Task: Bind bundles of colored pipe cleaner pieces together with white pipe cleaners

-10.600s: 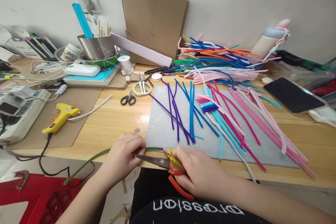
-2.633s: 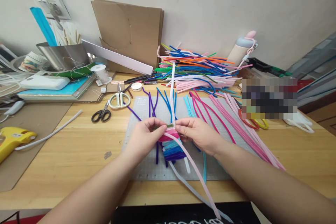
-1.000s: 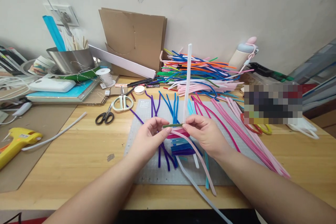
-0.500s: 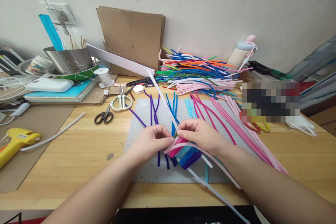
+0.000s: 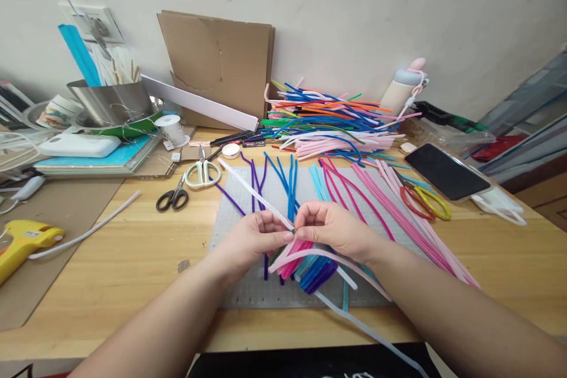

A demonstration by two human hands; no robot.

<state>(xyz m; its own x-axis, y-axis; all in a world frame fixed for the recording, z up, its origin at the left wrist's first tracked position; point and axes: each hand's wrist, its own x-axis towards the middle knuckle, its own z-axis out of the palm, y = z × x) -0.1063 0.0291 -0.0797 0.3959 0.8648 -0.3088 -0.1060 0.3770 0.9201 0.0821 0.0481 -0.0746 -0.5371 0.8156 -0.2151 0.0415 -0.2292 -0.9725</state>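
Observation:
A small woven piece of pipe cleaners (image 5: 315,274), banded purple, blue, light blue and pink, hangs from my fingertips over the cutting mat. My left hand (image 5: 261,242) pinches its upper left edge with thumb and forefinger. At the top edge my right hand (image 5: 330,225) is closed in a pinch, touching the base of a white pipe cleaner (image 5: 252,190) that sticks out up and left. A pale pink pipe cleaner (image 5: 345,261) curves from the piece under my right wrist. Something dark green shows between the fingertips; its shape is mostly hidden.
On the grey cutting mat (image 5: 248,298) lie purple, blue and pink pipe cleaners (image 5: 376,195). Behind is a heap of mixed pipe cleaners (image 5: 332,121). Scissors (image 5: 202,174) and a yellow glue gun (image 5: 31,242) lie left; pliers (image 5: 425,201) and a phone (image 5: 447,171) lie right.
The upper white pipe cleaner has swung left and tilted lower. The pale pink one has shifted slightly left with the woven piece. Both hands still pinch at the top edge.

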